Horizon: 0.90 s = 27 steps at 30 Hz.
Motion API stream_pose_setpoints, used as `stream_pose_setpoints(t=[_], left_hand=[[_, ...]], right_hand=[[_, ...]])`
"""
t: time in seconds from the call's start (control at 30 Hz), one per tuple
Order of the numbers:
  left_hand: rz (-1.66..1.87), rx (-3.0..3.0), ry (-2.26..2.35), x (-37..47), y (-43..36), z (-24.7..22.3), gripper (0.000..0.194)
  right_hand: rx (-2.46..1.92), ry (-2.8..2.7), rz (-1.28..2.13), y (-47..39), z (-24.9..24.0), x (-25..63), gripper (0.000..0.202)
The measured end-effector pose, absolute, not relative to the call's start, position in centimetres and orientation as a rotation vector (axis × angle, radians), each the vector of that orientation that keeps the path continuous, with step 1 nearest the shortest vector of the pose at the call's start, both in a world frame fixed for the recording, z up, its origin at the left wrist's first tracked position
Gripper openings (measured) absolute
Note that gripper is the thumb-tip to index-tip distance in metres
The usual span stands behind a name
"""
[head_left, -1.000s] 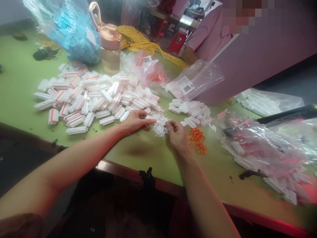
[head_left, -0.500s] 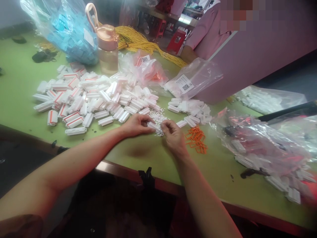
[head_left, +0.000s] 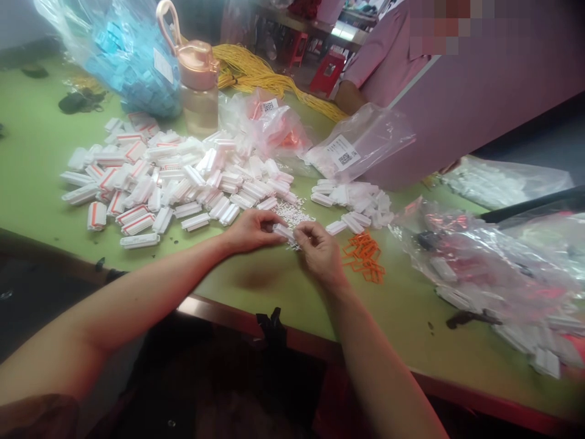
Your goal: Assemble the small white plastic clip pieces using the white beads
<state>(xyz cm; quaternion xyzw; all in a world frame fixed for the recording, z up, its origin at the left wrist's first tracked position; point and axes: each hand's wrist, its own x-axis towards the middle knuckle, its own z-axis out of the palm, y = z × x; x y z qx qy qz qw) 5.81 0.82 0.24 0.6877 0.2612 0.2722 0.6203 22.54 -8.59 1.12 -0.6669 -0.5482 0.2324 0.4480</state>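
Note:
Between thumb and fingers, my left hand point(head_left: 253, 231) grips a white plastic connector housing point(head_left: 284, 231). My right hand point(head_left: 319, 251) is closed in a pinch at the housing's right end; whatever is between its fingertips is too small to make out. Just behind both hands lies a scatter of tiny white pieces point(head_left: 295, 214). A large heap of white housings point(head_left: 183, 177), some with orange strips, spreads to the left. Beside my right hand are a pile of thin orange frames point(head_left: 364, 256) and a smaller group of white housings point(head_left: 354, 204).
A bottle point(head_left: 200, 91) stands behind the heap, next to a bag of blue parts point(head_left: 137, 73). Yellow cables point(head_left: 256, 73) lie farther back. Clear bags point(head_left: 493, 262) cover the green table's point(head_left: 283, 292) right side. Another person's sleeve point(head_left: 381, 52) shows behind a panel.
My right hand has shifted very slightly left, closer to the housing's end. My left hand keeps its hold, and the view has moved a little.

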Motion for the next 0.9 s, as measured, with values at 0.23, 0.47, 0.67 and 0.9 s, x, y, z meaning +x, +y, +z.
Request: stream_pose_setpoints(t=[0.23,0.47,0.67,0.9], left_hand=[[0.646,1.545,0.559,5.7,0.9,-0.3,0.038],[0.631,1.61,0.563,5.7,0.7,0.2,0.039],[0.688,1.707,0.554,5.6,0.6,0.3,0.034],[0.705,1.637,0.546,5.8,0.6,0.2,0.037]], right_hand=[[-1.663,-1.274,0.753,-8.7,1.1,23.1,0.027],[-1.71,-1.389,0.688,-8.9,1.7,23.1,0.037],[-1.729,-1.502,0.694,-9.0,2.3,22.7,0.034],[-1.718,-1.481,0.671,-8.9,2.8,23.4,0.038]])
